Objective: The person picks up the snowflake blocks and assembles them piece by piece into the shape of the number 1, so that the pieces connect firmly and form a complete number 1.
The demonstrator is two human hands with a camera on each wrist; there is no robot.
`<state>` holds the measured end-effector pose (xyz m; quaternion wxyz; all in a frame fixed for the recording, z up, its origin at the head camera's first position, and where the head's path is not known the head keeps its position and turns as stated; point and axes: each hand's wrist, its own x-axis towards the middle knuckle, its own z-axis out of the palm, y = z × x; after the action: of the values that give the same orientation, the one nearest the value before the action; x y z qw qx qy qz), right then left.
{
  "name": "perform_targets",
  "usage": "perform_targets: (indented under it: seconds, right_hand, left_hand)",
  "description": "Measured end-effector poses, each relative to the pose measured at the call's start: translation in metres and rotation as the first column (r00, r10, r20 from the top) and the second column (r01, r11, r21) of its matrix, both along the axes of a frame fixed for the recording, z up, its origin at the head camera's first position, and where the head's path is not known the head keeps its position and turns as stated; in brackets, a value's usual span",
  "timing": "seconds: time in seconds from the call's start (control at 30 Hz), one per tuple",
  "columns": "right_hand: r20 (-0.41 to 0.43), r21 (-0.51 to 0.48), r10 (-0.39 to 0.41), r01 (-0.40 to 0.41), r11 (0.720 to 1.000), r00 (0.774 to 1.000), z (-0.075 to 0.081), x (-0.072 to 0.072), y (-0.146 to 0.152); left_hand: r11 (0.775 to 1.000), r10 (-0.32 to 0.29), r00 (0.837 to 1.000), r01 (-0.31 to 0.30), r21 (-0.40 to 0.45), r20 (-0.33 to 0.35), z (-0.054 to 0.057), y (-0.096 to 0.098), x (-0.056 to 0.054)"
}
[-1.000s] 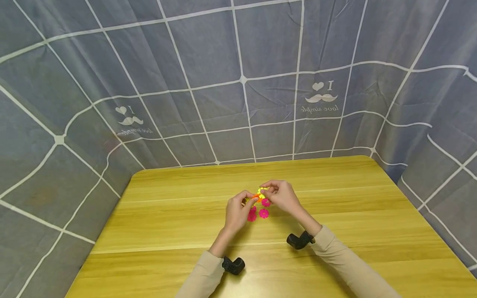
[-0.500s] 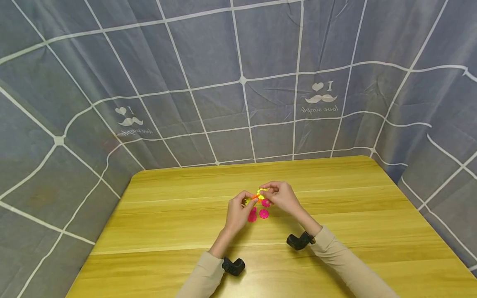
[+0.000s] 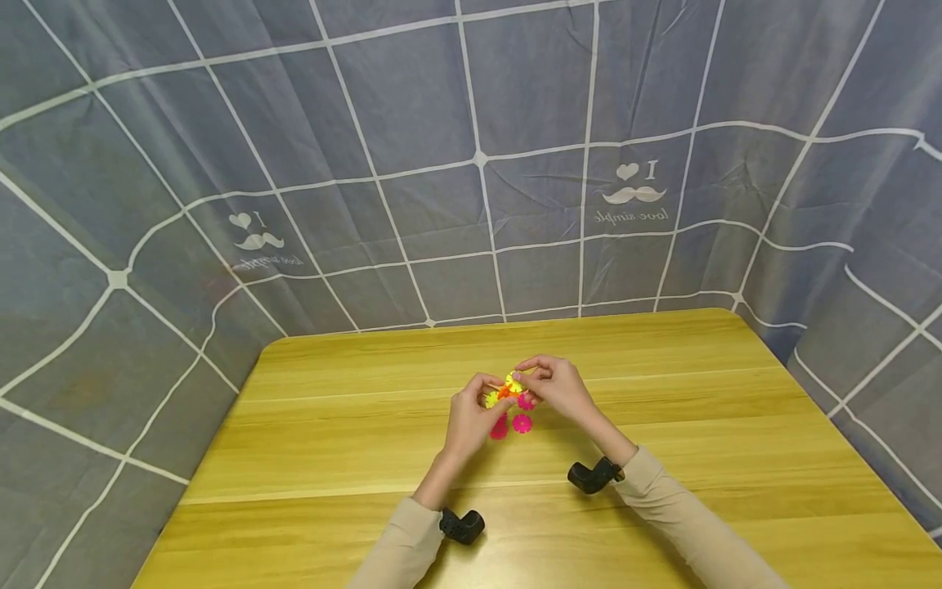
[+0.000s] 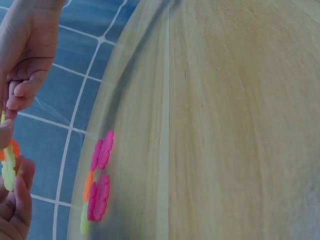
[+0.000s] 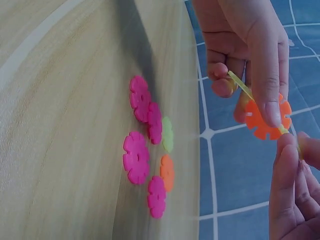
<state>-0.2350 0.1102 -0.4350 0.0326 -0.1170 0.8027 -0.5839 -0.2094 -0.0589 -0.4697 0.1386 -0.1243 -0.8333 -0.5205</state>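
My left hand (image 3: 465, 417) pinches a flower-shaped orange plastic disc (image 5: 257, 123) between thumb and fingers. A yellow disc (image 5: 240, 84), seen nearly edge-on, is slotted into its side by the left fingers. My right hand (image 3: 561, 391) pinches a second yellow disc (image 3: 513, 383) at the orange disc's opposite edge; fingertips hide whether the slots are engaged. Both hands are close together above the table. Below them lie several pink discs (image 5: 136, 158), a yellow-green disc (image 5: 167, 135) and another orange disc (image 5: 167, 173).
The wood-grain table (image 3: 331, 458) reaches back to a grey-blue curtain (image 3: 427, 196) with white lines, which also hangs at both sides. Black wrist devices sit at the left (image 3: 461, 526) and right (image 3: 592, 475) cuffs.
The right hand's yellow disc has turned and shifted slightly left against the orange disc. More of the left yellow disc shows. The discs on the table stay put.
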Motion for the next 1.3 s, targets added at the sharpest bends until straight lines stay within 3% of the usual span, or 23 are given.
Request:
perform_targets:
  seconds: [0.17,0.37,0.57,0.67,0.77,1.03,1.3]
  right_hand:
    - [-0.029,0.009,-0.009,0.009,1.000,1.000,0.001,0.001,0.002]
    - [-0.069,0.056,-0.045,0.049,0.997,0.997,0.003,0.001,0.006]
    - [-0.058,0.038,-0.051,0.053,0.998,0.997,0.006,0.003,0.006]
    - [-0.062,0.035,-0.045,0.048,0.998,0.997,0.007,0.002,0.006]
    - [-0.072,0.035,-0.038,0.041,0.999,0.997,0.005,0.001,0.007]
    - [-0.081,0.104,0.002,0.007,0.995,0.997,-0.002,-0.001,0.012]
    - [-0.056,0.232,0.125,-0.108,0.967,0.991,-0.024,-0.003,0.018]
  left_hand:
    - [0.998,0.035,0.998,-0.038,-0.058,-0.053,0.001,0.002,0.000]
    - [0.983,0.030,0.989,-0.055,-0.176,-0.143,0.001,0.002,0.001]
    - [0.938,0.017,0.949,-0.125,-0.324,-0.316,0.000,0.002,0.001]
    - [0.928,0.014,0.934,-0.145,-0.342,-0.358,-0.001,0.001,0.001]
    - [0.934,0.024,0.938,-0.143,-0.326,-0.345,-0.001,0.000,0.000]
    - [0.973,0.071,0.972,-0.117,-0.198,-0.226,-0.002,-0.004,0.000]
    - [0.987,0.096,0.993,-0.105,-0.118,-0.074,-0.003,-0.008,-0.001]
